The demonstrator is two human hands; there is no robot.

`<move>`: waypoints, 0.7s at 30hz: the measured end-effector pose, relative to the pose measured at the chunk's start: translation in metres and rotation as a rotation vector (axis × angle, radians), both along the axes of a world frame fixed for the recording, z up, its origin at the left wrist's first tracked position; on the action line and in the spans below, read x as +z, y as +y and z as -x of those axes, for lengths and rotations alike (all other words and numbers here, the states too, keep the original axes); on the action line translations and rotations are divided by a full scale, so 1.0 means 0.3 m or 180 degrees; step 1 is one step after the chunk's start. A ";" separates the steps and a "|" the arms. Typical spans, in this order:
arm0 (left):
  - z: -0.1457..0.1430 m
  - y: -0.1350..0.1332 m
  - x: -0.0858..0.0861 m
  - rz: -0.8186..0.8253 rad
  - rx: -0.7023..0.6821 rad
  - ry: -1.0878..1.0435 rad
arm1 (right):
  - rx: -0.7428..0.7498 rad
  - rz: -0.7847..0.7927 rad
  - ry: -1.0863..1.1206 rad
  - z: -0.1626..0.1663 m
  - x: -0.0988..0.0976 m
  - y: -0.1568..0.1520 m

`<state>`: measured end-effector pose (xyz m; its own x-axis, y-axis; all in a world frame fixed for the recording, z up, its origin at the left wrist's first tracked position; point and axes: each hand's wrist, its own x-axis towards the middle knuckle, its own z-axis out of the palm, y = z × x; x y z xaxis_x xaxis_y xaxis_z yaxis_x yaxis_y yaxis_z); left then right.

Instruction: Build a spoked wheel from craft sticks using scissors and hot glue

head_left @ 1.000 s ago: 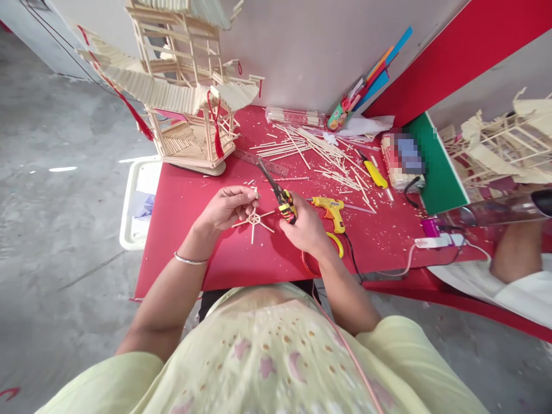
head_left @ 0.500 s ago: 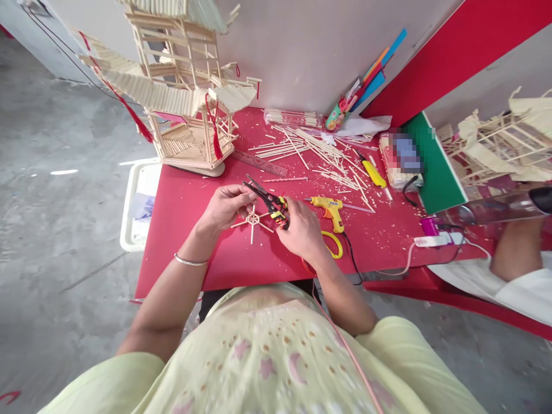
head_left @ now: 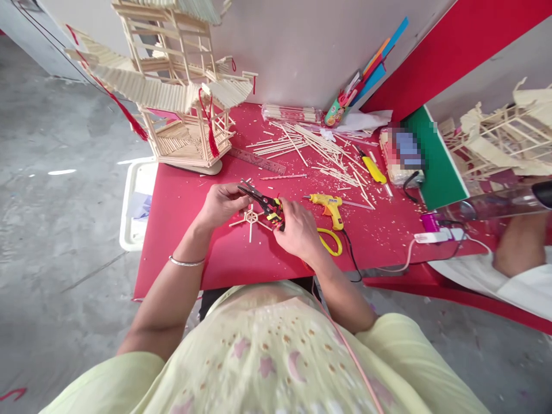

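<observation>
My right hand [head_left: 295, 230] is closed round the yellow-and-black handles of a pair of cutters [head_left: 264, 202]. Their dark blades point left towards my left hand [head_left: 222, 204]. That hand pinches a small stick piece at the blade tips, too small to make out well. Just below both hands a little spoked wheel of thin wooden sticks [head_left: 250, 217] lies flat on the red table [head_left: 194, 253].
A tall stick pagoda model [head_left: 181, 98] with red tassels stands at the back left. Loose sticks [head_left: 310, 149], a metal ruler [head_left: 256, 160], a yellow glue gun [head_left: 326, 203], yellow scissors [head_left: 330, 244] and a yellow knife [head_left: 374, 170] lie right. Another person's arm [head_left: 517, 253] is far right.
My right hand swung the cutters from pointing up and back to pointing left, bringing the blades to my left hand's fingertips. Both hands shifted slightly left.
</observation>
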<state>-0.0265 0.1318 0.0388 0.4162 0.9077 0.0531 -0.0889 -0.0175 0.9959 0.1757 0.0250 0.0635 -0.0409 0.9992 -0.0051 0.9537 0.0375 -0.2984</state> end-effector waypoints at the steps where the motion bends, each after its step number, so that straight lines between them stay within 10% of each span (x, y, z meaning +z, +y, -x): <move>1: 0.003 0.001 0.002 -0.0050 -0.0039 0.0063 | 0.0029 0.0018 0.0000 0.001 -0.002 -0.002; 21: 0.007 -0.002 0.005 -0.0066 0.0000 0.0144 | -0.0044 -0.0150 -0.0044 0.016 -0.026 -0.009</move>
<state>-0.0285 0.1312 0.0404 0.4185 0.9066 0.0530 -0.0438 -0.0381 0.9983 0.1710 0.0223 0.0557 -0.0272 0.9988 0.0416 0.9582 0.0379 -0.2835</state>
